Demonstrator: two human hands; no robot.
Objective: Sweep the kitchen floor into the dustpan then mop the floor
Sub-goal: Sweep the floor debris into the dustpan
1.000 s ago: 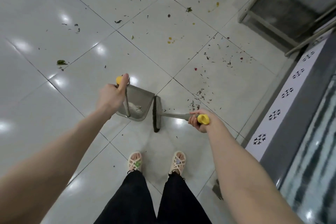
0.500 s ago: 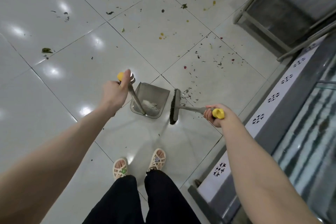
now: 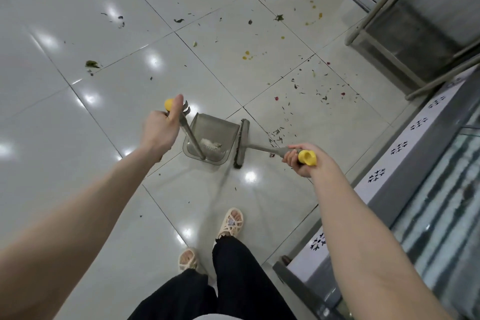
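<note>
Head view: sweeping on the tiled floor [image 3: 78,143].
Grips the yellow-capped dustpan [image 3: 211,129] handle in curled left hand [image 3: 159,130], pan on the floor; clasps the broom [image 3: 241,143] handle in right hand [image 3: 298,162], brush just beside the pan's mouth, scraps [image 3: 277,134] scattered near.

Glossy, smooth pale tile on the floor [image 3: 78,163], mirroring bright light spots. Translucent grey plastic for the dustpan [image 3: 215,127], smooth, with a dull metal-looking pole [image 3: 192,139] capped in matt yellow plastic. Same grey and yellow plastic look on the broom [image 3: 242,143], dark bristles beneath. Brushed satin metal on the frame [image 3: 367,18] at upper right. Matt black cloth on the trousers [image 3: 233,280]; cream, woven-looking sandals [image 3: 231,223] at lower centre. Shiny glass on the panel [image 3: 441,228] at right.
</note>
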